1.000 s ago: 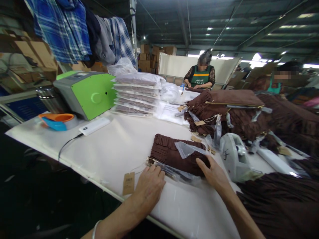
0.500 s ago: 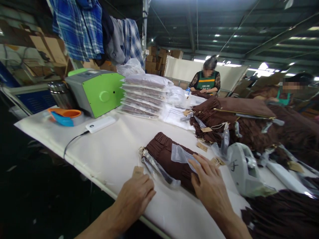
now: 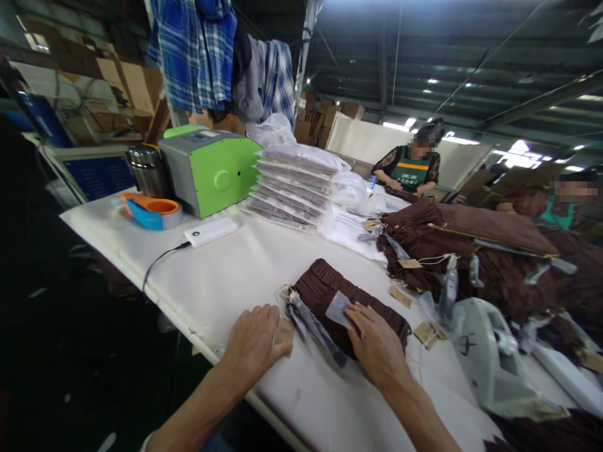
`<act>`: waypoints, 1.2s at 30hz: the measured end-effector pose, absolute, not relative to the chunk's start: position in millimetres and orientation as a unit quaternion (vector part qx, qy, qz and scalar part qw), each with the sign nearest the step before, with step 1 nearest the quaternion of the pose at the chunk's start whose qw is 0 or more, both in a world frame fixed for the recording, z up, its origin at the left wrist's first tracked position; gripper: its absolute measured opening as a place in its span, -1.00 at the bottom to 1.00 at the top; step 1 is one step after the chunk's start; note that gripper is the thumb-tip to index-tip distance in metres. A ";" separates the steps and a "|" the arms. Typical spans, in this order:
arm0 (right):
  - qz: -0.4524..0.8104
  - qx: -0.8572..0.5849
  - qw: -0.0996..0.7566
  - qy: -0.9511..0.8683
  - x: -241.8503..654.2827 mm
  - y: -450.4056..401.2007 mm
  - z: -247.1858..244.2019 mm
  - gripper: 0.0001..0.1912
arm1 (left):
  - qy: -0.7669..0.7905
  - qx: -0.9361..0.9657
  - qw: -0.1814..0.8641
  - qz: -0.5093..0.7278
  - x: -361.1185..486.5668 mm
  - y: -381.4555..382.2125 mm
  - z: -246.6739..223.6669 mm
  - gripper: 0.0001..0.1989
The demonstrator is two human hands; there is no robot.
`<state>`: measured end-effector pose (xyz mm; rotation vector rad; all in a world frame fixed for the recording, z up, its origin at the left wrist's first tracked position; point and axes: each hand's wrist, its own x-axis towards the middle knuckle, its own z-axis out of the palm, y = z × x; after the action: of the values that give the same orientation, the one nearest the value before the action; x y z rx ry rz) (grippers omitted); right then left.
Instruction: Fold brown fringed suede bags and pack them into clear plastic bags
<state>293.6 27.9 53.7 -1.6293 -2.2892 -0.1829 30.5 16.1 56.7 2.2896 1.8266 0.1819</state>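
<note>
A brown pleated bag [image 3: 325, 282] lies on the white table in front of me. A strap wrapped in clear plastic [image 3: 320, 329] runs along its near side, tied at the left end. My left hand [image 3: 254, 339] is closed at that end, with a brown cardboard tag [image 3: 284, 331] between thumb and fingers. My right hand [image 3: 374, 342] rests on the bag's right half, fingers stretched out over the surface. Its fingertips touch a piece of clear plastic film [image 3: 338, 309] on top of the bag.
A green and grey machine [image 3: 211, 172], a tape roll with an orange and blue holder [image 3: 155, 210] and a white power bank [image 3: 210, 232] stand left. Bagged goods [image 3: 292, 188] are stacked behind. Brown bags [image 3: 490, 238] and a grey dispenser [image 3: 490, 358] lie right. Two people work beyond.
My view has shifted, so the scene sits farther right. My left hand has turned and its thumb now shows against the tag. My right hand has moved lower across the bag.
</note>
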 end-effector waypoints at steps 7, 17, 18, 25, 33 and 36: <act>-0.024 -0.539 0.169 -0.824 247.0 11.3 67.1 -0.30 | 0.623 0.773 0.093 0.078 37.1 23.4 53.1 -0.64; 0.027 -0.490 0.150 -0.858 242.6 28.2 38.1 -0.42 | 0.607 0.700 0.303 0.221 11.4 46.0 41.9 -0.89; 0.026 -0.487 0.152 -0.860 244.2 27.9 35.9 -0.41 | 0.590 0.672 0.370 0.251 5.9 49.3 43.0 -0.84; 0.023 -0.476 0.149 -0.866 249.4 28.6 25.8 -0.40 | 0.469 0.544 0.576 0.391 -1.1 67.0 77.6 -0.63; 0.105 -0.483 0.155 -0.855 250.3 30.7 30.4 -0.28 | 0.416 0.504 0.636 0.410 43.9 108.9 88.4 -0.62; 0.137 -0.486 0.165 -0.847 251.2 32.3 29.8 -0.25 | 0.536 0.628 0.418 0.378 60.6 125.4 85.0 -0.78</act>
<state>251.2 32.3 29.8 -1.3855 -2.4129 0.3890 60.6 125.4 85.0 1.5753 1.3447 0.9493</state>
